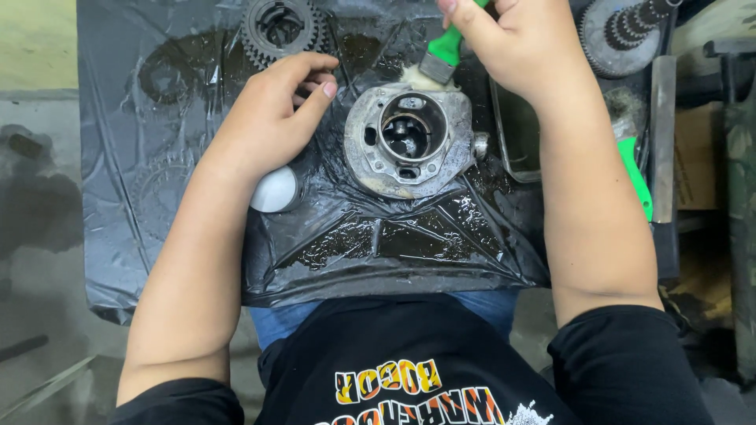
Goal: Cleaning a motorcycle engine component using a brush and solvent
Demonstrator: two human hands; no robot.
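A grey metal engine cylinder (409,140) with a round bore lies on black plastic sheeting (394,244) wet with dark oil. My right hand (516,43) grips a green-handled paintbrush (442,53), whose pale bristles touch the cylinder's far rim. My left hand (272,114) rests on the sheeting just left of the cylinder, fingers loosely curled, thumb pointing toward the part, holding nothing. A small white round cap (274,190) peeks out under my left wrist.
A toothed gear (281,27) lies at the far edge of the sheeting. At the far right sit a geared shaft assembly (622,31), a metal tray (516,134), a second green-handled tool (636,177) and a flat metal bar (663,138). Grey floor lies to the left.
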